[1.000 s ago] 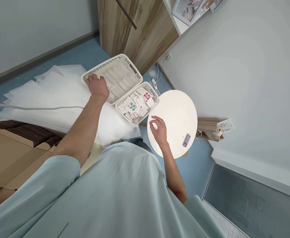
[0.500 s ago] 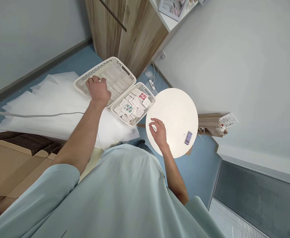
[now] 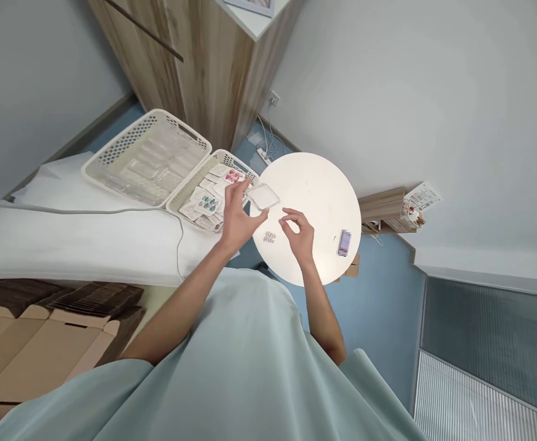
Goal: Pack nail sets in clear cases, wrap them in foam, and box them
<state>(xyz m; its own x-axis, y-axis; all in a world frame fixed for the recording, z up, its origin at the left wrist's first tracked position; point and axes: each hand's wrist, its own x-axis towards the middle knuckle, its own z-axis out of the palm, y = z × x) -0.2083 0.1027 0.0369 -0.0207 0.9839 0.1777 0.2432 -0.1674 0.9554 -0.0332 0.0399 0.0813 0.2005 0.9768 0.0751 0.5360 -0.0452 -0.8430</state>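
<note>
My left hand (image 3: 239, 217) holds a clear, flat plastic box (image 3: 263, 196) between thumb and fingers, raised over the near-left part of the round white table (image 3: 314, 184). Close to it is my right hand (image 3: 300, 237), thumb and forefinger curved toward each other with a small gap and nothing visible between them. A small set of pale false nails (image 3: 269, 237) lies on the table below the box. Beyond my left hand, a white basket (image 3: 173, 202) contains several cards, some bearing green or pink nails. Next to it, a larger white basket (image 3: 89, 173) contains several clear plastic boxes (image 3: 158, 156).
A blurred purple item (image 3: 344, 243) lies at the table's right side. White sheeting (image 3: 66, 239) and a grey cable (image 3: 89, 212) are at left, above stacked flat cardboard (image 3: 34, 361). A wooden cabinet (image 3: 208, 67) stands behind the baskets; a power strip (image 3: 263, 156) is on the floor.
My left hand has come out of the larger basket with a clear box and moved right to the table. My right hand has shifted off the false nails. The view has turned slightly.
</note>
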